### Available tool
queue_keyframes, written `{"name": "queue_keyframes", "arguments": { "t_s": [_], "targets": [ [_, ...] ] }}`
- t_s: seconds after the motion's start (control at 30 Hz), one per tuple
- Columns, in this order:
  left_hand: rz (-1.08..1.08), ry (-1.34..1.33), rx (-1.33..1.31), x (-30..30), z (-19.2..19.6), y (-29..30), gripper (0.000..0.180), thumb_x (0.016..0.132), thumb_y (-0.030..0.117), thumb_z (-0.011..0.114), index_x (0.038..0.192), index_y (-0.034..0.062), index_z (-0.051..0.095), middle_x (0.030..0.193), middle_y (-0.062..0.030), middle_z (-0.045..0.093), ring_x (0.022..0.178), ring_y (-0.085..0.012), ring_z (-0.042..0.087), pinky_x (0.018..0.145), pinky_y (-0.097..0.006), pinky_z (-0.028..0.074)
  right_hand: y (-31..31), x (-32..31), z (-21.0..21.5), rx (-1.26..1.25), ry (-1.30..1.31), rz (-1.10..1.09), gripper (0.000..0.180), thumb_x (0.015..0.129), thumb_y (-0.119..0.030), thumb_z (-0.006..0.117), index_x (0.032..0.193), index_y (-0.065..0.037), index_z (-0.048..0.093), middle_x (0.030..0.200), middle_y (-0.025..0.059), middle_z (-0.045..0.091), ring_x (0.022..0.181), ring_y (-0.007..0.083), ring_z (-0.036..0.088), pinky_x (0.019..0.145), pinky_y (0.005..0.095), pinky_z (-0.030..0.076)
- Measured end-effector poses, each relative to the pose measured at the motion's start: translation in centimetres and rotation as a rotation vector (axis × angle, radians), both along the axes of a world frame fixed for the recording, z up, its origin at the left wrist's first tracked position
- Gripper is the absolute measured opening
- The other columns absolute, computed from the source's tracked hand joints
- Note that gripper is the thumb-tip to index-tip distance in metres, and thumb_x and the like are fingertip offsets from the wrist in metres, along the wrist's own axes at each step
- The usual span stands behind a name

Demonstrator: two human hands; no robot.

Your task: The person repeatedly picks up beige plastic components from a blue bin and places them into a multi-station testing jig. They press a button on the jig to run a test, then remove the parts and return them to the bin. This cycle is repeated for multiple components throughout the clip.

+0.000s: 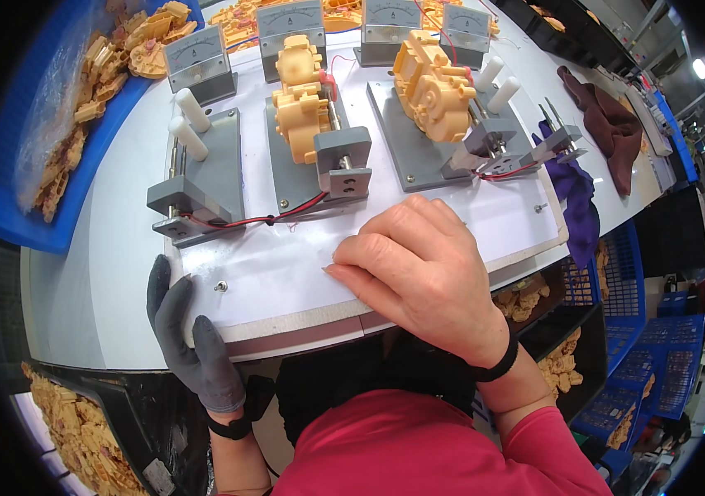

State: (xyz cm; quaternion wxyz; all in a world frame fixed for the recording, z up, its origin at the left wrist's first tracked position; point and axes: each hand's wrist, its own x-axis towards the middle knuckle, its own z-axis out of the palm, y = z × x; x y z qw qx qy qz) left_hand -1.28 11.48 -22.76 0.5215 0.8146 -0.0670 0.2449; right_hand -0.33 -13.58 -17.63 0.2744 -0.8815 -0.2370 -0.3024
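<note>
left hand – gloved, on white board edge | right hand – flat on board

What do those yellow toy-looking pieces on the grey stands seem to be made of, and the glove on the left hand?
The yellow pieces look like moulded plastic: one even colour, smooth and slightly glossy, with crisp gear and rib shapes. The grey glove on the left hand looks like knitted fabric: matt and close-fitting. Whether it has a coating cannot be told.
</note>
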Motion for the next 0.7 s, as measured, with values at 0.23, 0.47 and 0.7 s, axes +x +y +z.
{"name": "queue_keyframes", "arguments": {
  "t_s": [0.23, 0.47, 0.7],
  "targets": [
    [-0.008, -0.008, -0.016, 0.0, -0.3, 0.1, 0.043, 0.088, 0.018, 0.05, 0.124, -0.0048, 0.057, 0.146, -0.0236, 0.044, 0.137, -0.0348, 0.041, 0.114, -0.046, 0.032, 0.2, -0.2, 0.2, 0.026, 0.019, -0.005, 0.021, 0.07, -0.01, 0.083, 0.085, -0.009, 0.068, 0.079, 0.0018, 0.061, 0.07, 0.0211, 0.057, 0.065, 0.0342, 0.043],
    [-0.015, -0.028, 0.001, 0.6, -0.9, 0.3, 0.049, 0.1, 0.03, 0.045, 0.131, -0.007, 0.052, 0.148, -0.022, 0.043, 0.136, -0.0344, 0.042, 0.114, -0.046, 0.032, 0.2, -0.2, 0.0, 0.044, -0.011, -0.056, 0.016, 0.076, -0.014, 0.073, 0.078, -0.01, 0.057, 0.08, 0.0031, 0.051, 0.078, 0.0216, 0.055, 0.069, 0.0343, 0.043],
    [-0.006, -0.034, -0.012, 0.1, -0.1, -0.2, 0.05, 0.102, 0.029, 0.037, 0.136, -0.006, 0.05, 0.149, -0.0209, 0.043, 0.137, -0.0347, 0.041, 0.115, -0.047, 0.03, 0.4, -0.8, 0.0, 0.053, -0.068, -0.083, 0.022, 0.075, -0.019, 0.076, 0.081, -0.011, 0.056, 0.082, 0.0025, 0.05, 0.08, 0.0202, 0.053, 0.067, 0.0335, 0.042]
  ]
}}
